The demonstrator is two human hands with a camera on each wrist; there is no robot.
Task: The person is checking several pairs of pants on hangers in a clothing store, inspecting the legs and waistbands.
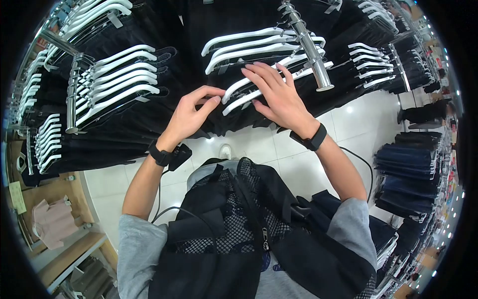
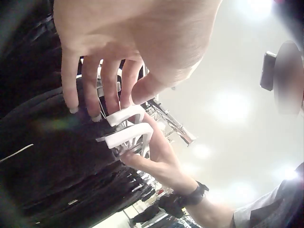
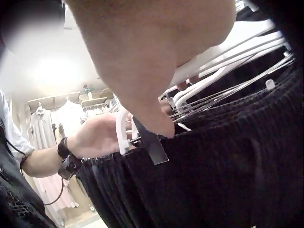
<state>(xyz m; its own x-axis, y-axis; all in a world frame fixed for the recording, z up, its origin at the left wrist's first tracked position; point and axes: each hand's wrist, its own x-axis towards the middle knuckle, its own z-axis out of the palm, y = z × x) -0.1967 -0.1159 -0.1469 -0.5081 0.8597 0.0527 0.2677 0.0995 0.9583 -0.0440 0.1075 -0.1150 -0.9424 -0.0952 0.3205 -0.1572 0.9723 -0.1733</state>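
Note:
Two white hangers (image 1: 241, 102) stand apart from the others near the front end of a chrome rail (image 1: 311, 52). Black garments with gathered waistbands (image 3: 213, 147) hang under them. My left hand (image 1: 191, 112) is at the hangers' left ends, thumb near the index finger; its other fingers reach down straight in the left wrist view. Across the same hangers lies my right hand (image 1: 281, 97), fingers spread over the far side and thumb on the near side. By the right thumb (image 3: 159, 123), a dark flat tag (image 3: 153, 145) hangs over the black cloth.
More white hangers (image 1: 249, 47) with black garments sit farther back on this rail. Another chrome rail (image 1: 74, 94) with white hangers projects at left, and one (image 1: 401, 67) at right. Folded dark trousers (image 1: 403, 159) hang at right. A pink top (image 1: 52, 222) lies at lower left.

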